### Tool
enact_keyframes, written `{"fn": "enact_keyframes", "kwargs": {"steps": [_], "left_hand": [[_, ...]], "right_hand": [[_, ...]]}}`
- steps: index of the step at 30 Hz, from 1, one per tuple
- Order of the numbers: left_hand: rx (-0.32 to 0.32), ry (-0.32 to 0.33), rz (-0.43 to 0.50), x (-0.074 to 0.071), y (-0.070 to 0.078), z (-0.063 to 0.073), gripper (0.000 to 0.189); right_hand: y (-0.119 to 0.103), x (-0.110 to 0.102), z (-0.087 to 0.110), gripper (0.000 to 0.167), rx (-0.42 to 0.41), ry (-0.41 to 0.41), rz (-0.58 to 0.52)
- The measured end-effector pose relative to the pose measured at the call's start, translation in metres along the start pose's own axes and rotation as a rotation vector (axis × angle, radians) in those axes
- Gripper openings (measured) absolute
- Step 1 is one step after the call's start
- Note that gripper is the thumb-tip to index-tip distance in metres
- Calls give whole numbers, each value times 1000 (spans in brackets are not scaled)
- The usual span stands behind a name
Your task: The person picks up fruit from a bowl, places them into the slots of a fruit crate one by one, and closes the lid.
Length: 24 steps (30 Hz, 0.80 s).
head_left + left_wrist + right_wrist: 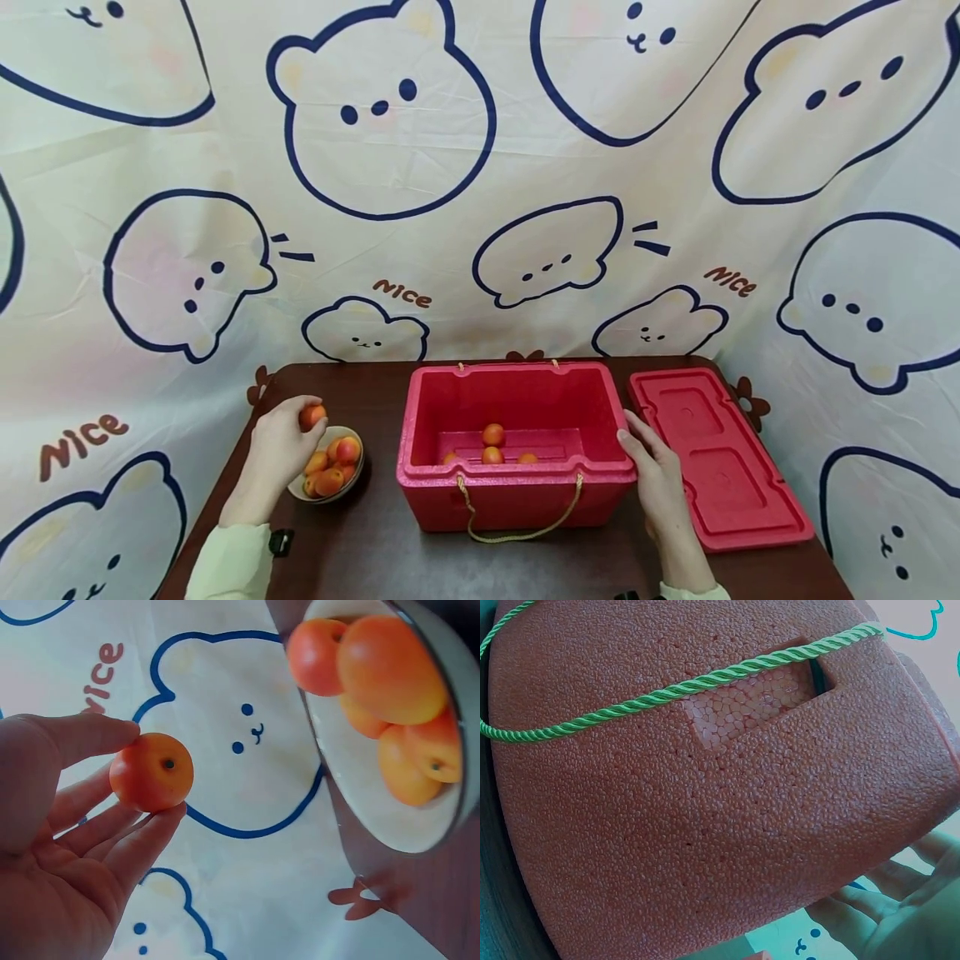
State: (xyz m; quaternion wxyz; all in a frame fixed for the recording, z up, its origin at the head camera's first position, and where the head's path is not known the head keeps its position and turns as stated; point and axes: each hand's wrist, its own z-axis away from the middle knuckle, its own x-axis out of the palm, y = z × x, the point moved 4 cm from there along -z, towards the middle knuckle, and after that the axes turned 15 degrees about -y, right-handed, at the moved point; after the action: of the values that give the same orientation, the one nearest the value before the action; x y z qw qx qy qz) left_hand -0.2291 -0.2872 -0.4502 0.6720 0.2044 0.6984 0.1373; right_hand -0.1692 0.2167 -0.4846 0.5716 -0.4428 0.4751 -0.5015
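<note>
My left hand (282, 442) pinches an orange-red apricot (152, 772) between thumb and fingertips, a little above a pale bowl (308, 497). Several more apricots (390, 671) are heaped in that bowl. Across the table, my right hand (656, 471) rests its fingertips at the right rim of a red foam box (517, 507), with the fingers fairly straight. The box is uncovered, and several apricots (492, 435) lie on its floor, some partly hidden by the front wall. In the right wrist view, the right fingers (900, 881) lie along the box's edge.
The box's red lid (731, 462) lies flat on the dark brown table (525, 571), to the right of the box. A twisted rope handle (525, 537) hangs across the box's front. Behind the table hangs a pale cloth (450, 250) printed with bear faces.
</note>
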Motion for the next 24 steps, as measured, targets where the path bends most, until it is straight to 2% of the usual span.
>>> {"fn": "enact_keyframes", "kwargs": {"steps": [5, 12, 24], "left_hand": [[35, 33, -7, -6, 9, -6, 30], [53, 38, -14, -11, 18, -11, 31], [103, 89, -34, -20, 27, -12, 31]], "right_hand": [[0, 1, 0, 56, 7, 1, -10], [0, 1, -1, 55, 10, 8, -9], [1, 0, -1, 56, 10, 13, -4]]}}
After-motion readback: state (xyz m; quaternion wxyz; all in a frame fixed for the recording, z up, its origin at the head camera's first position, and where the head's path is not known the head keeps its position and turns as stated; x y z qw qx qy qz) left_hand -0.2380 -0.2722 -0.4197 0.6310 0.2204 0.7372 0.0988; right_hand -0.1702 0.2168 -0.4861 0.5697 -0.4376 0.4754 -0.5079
